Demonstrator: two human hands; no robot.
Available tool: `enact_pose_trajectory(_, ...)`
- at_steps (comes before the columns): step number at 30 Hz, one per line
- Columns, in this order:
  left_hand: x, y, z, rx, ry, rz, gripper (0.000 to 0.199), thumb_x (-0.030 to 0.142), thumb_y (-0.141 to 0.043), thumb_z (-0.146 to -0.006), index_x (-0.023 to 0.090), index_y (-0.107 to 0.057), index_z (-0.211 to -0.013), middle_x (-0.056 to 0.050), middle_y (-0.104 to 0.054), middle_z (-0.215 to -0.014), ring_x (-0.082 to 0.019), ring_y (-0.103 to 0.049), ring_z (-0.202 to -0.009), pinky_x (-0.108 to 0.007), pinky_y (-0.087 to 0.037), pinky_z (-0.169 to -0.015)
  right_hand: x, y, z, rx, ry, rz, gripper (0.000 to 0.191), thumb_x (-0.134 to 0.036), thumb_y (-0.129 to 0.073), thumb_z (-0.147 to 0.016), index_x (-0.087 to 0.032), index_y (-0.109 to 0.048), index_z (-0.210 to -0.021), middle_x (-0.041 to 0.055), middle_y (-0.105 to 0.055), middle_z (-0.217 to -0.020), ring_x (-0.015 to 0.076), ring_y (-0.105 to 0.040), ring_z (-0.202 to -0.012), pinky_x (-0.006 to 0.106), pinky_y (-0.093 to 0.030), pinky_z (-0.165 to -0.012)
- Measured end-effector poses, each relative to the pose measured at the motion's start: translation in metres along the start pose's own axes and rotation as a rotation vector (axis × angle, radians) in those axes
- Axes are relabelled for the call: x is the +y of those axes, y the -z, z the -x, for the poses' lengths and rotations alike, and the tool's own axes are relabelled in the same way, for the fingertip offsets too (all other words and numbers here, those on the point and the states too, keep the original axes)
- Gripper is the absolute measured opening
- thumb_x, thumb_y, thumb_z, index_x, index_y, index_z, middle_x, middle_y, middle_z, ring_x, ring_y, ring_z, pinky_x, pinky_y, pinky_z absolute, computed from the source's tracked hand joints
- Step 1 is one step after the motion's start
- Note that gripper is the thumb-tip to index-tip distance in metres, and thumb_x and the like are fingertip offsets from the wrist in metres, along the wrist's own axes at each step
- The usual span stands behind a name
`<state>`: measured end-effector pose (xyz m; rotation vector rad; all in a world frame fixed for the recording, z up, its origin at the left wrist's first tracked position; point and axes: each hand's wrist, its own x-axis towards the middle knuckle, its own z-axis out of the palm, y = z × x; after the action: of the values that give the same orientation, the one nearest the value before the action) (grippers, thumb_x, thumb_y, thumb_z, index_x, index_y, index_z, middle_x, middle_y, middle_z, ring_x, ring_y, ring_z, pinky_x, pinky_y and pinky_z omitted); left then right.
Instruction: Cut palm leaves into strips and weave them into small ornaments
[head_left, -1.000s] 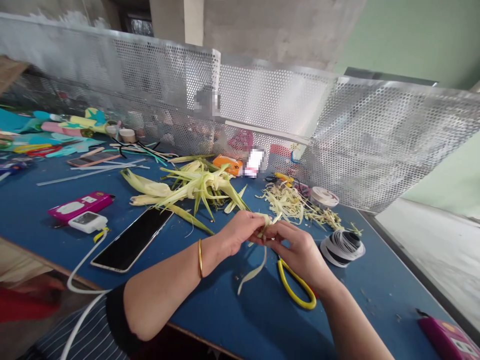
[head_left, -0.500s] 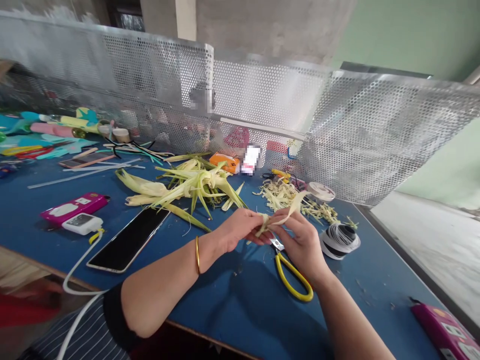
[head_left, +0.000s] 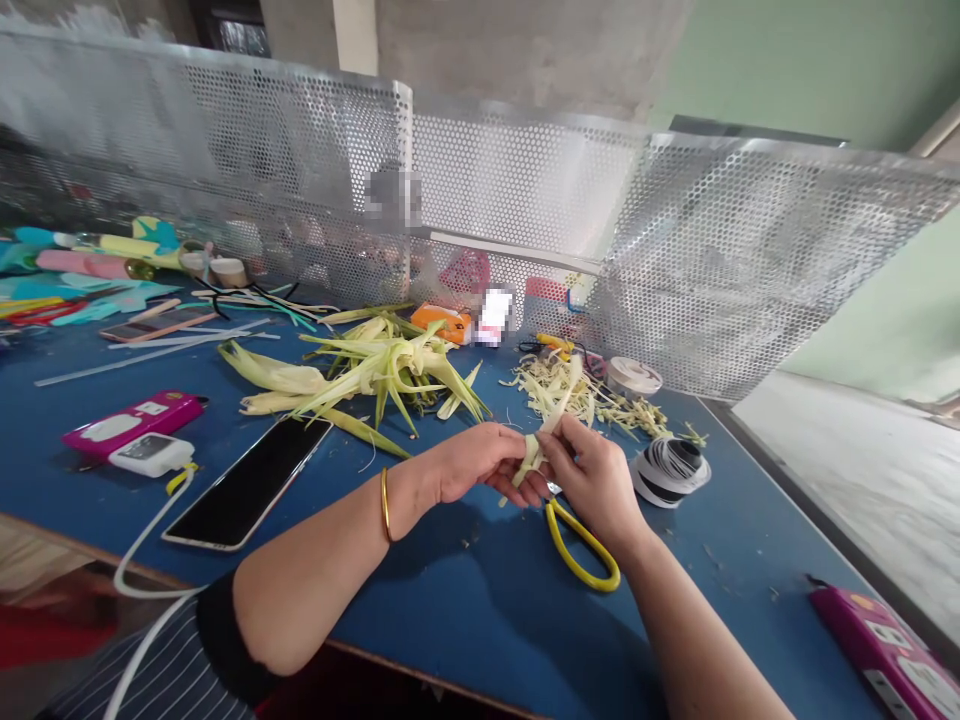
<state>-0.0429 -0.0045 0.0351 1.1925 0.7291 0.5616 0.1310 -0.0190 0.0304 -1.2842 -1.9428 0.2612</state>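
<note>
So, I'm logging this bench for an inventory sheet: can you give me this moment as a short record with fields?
Left hand: holds a pale strip
Right hand: fingers pinch the same strip
Near right hand: yellow handle, the tool's metal mostly hidden; black-and-white spool
Beyond hands: husks to the left, shreds to the right
Left of left forearm: phone, screen dark
Surface: blue table
Backdrop: perforated screen

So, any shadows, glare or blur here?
In the head view, soft shadows lie over the blue table below the hands; in the same view, the perforated metal screen shows bright pale patches, and pixelation obscures the glowing thing beside the orange pack.
</note>
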Motion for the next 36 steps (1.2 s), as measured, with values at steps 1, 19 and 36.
enact_pose_trajectory(1,-0.001,0.000,0.000,-0.004,0.005,-0.012,0.035,0.045,-0.064,-0.078,0.012,-0.071,-0.082,-0.011,-0.073,-0.080,-0.017,-0.068,-0.068,-0.029,-0.054,-0.068,0.001,-0.001,0.000,-0.033,-0.046,-0.038,0.031,-0.034,-0.050,-0.090,-0.023,-0.041,-0.062,-0.0040,-0.050,-0.054,0.0125,-0.043,-0.052,0.025,-0.032,-0.054)
enact_pose_trajectory(19,0.005,0.002,-0.001,0.185,-0.010,0.012,0.023,0.032,-0.061,-0.076,0.012,-0.072,-0.075,-0.008,-0.071,-0.069,-0.014,-0.064,-0.059,-0.028,-0.053,-0.064,0.004,0.034,0.001,-0.365,-0.303,-0.889,0.027,-0.042,-0.072,-0.077,-0.020,-0.077,-0.092,0.0054,-0.069,-0.078,0.0180,-0.060,-0.065,0.033,-0.050,-0.063)
enact_pose_trajectory(36,0.001,-0.005,-0.002,0.192,0.056,0.034,0.021,0.029,-0.058,-0.073,0.012,-0.071,-0.073,-0.008,-0.071,-0.067,-0.014,-0.064,-0.057,-0.026,-0.052,-0.062,-0.015,0.012,-0.002,0.320,-0.231,-0.949,0.027,-0.047,-0.054,-0.093,-0.025,-0.068,-0.087,-0.0047,-0.041,-0.060,0.0134,-0.048,-0.056,0.035,-0.048,-0.071)
